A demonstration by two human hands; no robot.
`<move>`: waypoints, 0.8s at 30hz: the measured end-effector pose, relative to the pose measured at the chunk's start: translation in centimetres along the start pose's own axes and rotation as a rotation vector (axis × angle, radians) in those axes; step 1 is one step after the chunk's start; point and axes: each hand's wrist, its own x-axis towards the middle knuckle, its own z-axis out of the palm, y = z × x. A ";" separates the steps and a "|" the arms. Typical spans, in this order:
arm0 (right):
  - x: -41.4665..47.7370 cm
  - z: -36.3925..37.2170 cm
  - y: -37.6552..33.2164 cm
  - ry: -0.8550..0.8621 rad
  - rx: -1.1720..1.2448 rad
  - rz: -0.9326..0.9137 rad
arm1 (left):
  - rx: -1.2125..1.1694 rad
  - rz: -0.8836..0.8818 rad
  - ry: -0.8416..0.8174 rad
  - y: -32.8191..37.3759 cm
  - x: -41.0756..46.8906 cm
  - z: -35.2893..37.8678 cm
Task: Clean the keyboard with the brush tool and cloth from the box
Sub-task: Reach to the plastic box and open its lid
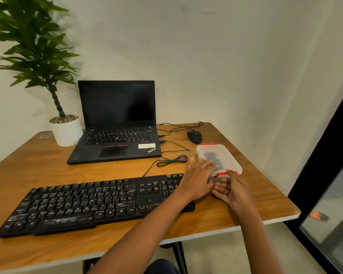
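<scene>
Laptop (115, 127), mouse (194, 136), potted plant (65, 131)

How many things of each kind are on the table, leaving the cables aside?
laptop: 1
keyboard: 1
mouse: 1
box: 1
potted plant: 1
Total: 5
A small item at the far left corner is too blurred to name and is not counted.

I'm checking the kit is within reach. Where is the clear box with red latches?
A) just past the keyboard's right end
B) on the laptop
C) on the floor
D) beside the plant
A: the box sits on the table by the right end of the keyboard, nearer than the mouse.
</scene>
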 end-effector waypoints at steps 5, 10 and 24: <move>0.7 -0.6 0.1 -0.040 0.062 0.008 | 0.050 0.018 0.110 -0.3 -0.1 1.3; 0.6 -0.8 1.0 -0.009 0.106 -0.086 | 0.029 0.000 0.164 0.3 -0.4 1.6; 9.3 -1.7 -6.2 -0.127 -0.178 -0.253 | -0.051 -0.080 0.178 1.0 0.2 1.4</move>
